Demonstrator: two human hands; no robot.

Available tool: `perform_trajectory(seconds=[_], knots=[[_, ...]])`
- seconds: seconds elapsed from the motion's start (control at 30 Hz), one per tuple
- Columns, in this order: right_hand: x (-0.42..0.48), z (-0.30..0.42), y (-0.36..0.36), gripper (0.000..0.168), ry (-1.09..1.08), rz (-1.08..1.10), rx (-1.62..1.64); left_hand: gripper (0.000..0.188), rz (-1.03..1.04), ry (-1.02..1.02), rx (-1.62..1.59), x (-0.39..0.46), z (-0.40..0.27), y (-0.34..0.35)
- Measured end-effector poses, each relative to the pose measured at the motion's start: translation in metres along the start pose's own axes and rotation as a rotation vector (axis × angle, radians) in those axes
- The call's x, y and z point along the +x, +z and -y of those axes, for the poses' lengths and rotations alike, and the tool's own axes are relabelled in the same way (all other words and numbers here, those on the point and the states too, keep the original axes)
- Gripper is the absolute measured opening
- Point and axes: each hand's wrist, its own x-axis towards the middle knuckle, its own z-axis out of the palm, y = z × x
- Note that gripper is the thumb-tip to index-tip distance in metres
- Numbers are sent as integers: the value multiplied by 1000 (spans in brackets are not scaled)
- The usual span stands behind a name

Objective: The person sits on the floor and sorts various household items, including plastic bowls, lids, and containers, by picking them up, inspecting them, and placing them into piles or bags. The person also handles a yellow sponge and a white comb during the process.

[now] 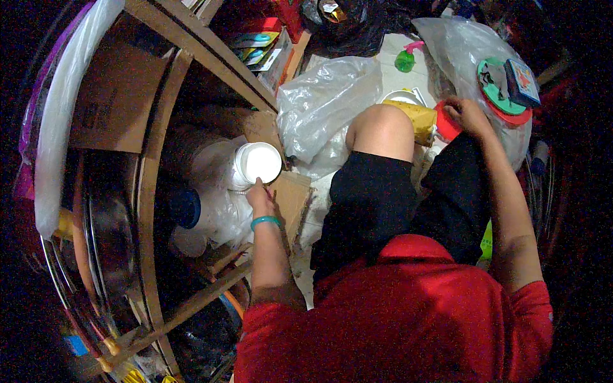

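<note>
My left hand (261, 198) grips a white round plastic tub (243, 167) near its rim, with the thumb at the pale round top. Clear plastic wrapping (227, 215) lies just behind and below that hand. My right hand (467, 116) is by my right knee, its curled fingers against a red round disc (446, 123); whether they grip it is hard to see. Beside the disc, a yellow piece (415, 117) sits past my left knee, partly covering a white round item (401, 98).
A wooden shelf frame (148, 191) stands close on my left. Ahead lie a clear plastic bag (325, 105) and a green bottle with a pink pump (405, 61). A bulky plastic bag (459, 43) at the right bears a green ring (495, 91) and a dark blue box (523, 84).
</note>
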Motion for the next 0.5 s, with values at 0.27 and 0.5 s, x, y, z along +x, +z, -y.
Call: perform_trajectory(seconds=[0.27, 0.5], knots=[[-9, -5, -2, 25, 21, -5, -13, 26, -55, -153, -224, 37, 14, 6], [-22, -21, -4, 21, 61, -63, -36, 30, -63, -157, -290, 37, 24, 28]])
